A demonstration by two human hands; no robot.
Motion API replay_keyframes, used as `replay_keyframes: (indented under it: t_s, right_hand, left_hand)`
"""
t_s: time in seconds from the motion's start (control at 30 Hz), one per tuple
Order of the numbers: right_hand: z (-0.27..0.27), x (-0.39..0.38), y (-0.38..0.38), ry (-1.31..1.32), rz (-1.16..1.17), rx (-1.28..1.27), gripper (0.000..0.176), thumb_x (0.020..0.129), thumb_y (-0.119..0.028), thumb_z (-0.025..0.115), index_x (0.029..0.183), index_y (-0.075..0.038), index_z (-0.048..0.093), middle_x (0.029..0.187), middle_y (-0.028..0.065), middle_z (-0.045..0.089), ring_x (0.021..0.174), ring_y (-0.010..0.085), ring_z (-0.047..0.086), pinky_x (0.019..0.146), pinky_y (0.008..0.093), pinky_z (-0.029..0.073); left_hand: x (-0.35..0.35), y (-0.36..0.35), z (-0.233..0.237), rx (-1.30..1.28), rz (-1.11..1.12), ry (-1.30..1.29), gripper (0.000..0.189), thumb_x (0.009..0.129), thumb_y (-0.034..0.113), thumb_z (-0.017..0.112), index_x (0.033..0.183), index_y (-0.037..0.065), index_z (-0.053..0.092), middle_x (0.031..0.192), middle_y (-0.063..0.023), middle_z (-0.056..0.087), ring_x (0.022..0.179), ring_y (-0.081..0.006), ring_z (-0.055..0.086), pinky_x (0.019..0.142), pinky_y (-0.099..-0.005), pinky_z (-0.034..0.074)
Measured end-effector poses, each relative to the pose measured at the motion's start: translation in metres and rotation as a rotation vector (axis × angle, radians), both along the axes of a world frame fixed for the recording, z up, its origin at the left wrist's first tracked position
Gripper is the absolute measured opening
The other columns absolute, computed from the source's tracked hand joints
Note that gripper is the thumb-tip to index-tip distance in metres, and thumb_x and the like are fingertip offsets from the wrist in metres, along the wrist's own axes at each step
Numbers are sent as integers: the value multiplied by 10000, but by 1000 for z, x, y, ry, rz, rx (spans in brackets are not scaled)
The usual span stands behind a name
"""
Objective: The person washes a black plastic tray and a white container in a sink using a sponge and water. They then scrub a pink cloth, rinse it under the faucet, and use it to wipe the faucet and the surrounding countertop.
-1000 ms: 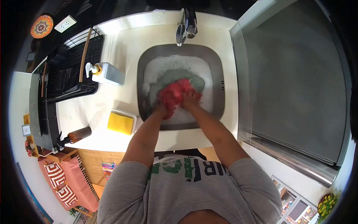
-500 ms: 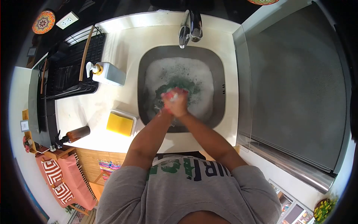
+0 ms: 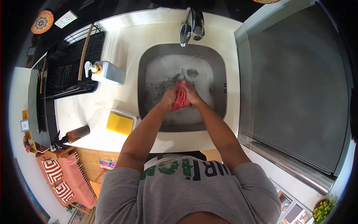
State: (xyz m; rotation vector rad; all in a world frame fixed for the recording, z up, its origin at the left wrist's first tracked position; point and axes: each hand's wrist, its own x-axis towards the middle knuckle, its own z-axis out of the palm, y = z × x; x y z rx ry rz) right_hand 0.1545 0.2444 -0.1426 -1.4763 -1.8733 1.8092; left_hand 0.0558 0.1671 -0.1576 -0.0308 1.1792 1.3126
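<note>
A wet, bunched pink-red cloth [image 3: 181, 96] is held over the soapy water [image 3: 197, 74] in the grey sink [image 3: 220, 108]. My left hand [image 3: 169, 95] grips its left side, and my right hand [image 3: 192, 95] has hold of the right side. Both hands are closed on the cloth, with folds showing between them. The fingertips are partly hidden by the cloth and foam.
A chrome faucet [image 3: 192, 28] stands behind the sink. To the left are a grey soap dispenser [image 3: 110, 72], a yellow sponge [image 3: 119, 124] in a clear tray, a brown spray bottle [image 3: 77, 134] and a black dish rack [image 3: 71, 71]. A glass panel [image 3: 244, 86] edges the right side.
My hands were clasped together around the cloth; now they are apart on either side of it, and more of the cloth shows. Foam has shifted over the water.
</note>
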Motion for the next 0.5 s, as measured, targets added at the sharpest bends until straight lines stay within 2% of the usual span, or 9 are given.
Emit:
replay_keyframes:
  t_s: [0.03,0.13,0.2,0.23,0.27,0.37,0.4,0.47,0.5]
  right_hand:
    - [-3,7,5,197,-74,-344,367,884,-346,501,985,-14,624,936,75,628,850,190,581,793,319,449]
    - [16,46,39,131,187,-272,421,875,-367,521,1061,9,567,1050,92,582,924,166,554,840,319,447]
    - [29,63,44,180,183,-277,414,867,-354,540,1063,11,557,1086,114,565,956,174,545,841,334,452]
    - [35,69,47,524,-7,-401,378,852,-321,569,1034,11,561,1039,119,582,934,198,559,816,354,466]
    - [41,72,47,871,-205,-516,345,837,-288,598,1006,11,564,992,123,598,911,222,573,792,374,480]
    - [69,45,18,1030,-262,-764,267,800,-225,642,947,-18,559,863,110,610,871,287,589,759,413,498]
    - [68,28,1,935,-249,-540,211,789,-200,649,874,-28,561,789,100,597,799,262,585,711,383,495]
    - [65,1,-34,831,-245,-323,166,778,-174,655,801,-38,564,715,91,585,728,238,581,663,353,492]
    - [66,-8,-47,591,-19,168,160,757,-145,653,729,-33,543,676,92,563,661,218,543,612,335,463]
  left_hand:
    - [-8,0,35,1,-4,-2,345,886,277,395,1083,24,522,897,-97,595,795,-228,602,590,-371,498]
    - [-30,-9,46,35,-291,166,404,855,302,489,1144,20,507,889,-115,607,845,-243,602,641,-388,503]
    - [-36,-17,6,230,-817,1105,487,828,367,557,1184,41,497,898,-99,609,827,-220,589,677,-378,489]
    - [-36,-19,4,234,-816,1108,487,828,367,557,1184,41,497,898,-99,609,827,-220,589,677,-378,489]
    - [-34,-19,30,114,-631,744,499,823,383,566,1188,48,499,921,-94,606,857,-218,582,721,-368,478]
    - [-10,-5,23,111,-193,-25,509,799,406,594,1170,69,509,1023,-94,579,960,-223,546,822,-351,433]
    - [-4,0,1,218,73,-423,506,780,415,613,1148,82,516,1102,-100,556,1034,-229,519,878,-344,399]
    - [19,5,-85,414,73,-396,472,816,411,550,1184,124,479,1144,-76,532,1049,-227,511,894,-375,403]
    - [28,3,-134,493,14,-222,457,834,410,518,1202,145,461,1165,-64,519,1057,-226,507,902,-391,404]
